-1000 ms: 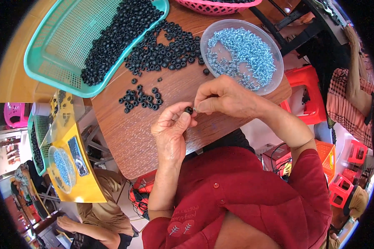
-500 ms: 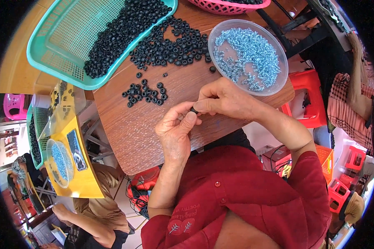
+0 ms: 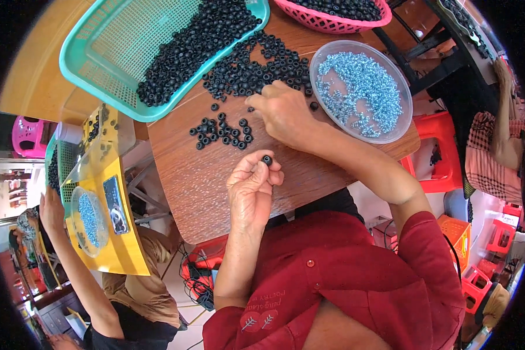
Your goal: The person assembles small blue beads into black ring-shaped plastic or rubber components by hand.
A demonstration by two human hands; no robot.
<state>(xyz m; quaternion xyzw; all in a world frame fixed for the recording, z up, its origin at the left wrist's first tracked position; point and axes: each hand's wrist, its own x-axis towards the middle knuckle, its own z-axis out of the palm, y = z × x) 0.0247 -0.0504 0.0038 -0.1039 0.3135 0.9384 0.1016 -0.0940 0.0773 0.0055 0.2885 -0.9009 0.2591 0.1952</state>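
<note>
Black rubber ring (image 3: 267,160): pinched between fingers of left hand (image 3: 249,189), above wooden tabletop (image 3: 210,186), centre of head view. Right hand (image 3: 283,111), at 12 o'clock from it, fingers curled loosely onto loose black rings (image 3: 248,73). Small ring cluster (image 3: 223,131) at 10 o'clock. Clear bowl of silver screws (image 3: 360,90) at 1 o'clock. Teal basket (image 3: 108,52) at 11 o'clock.

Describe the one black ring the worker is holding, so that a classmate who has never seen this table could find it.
Start at the brown wooden table. Near its front edge the left hand is raised. The black ring sits pinched in its fingers, alone, unlike the loose rings lying on the wood.
</note>
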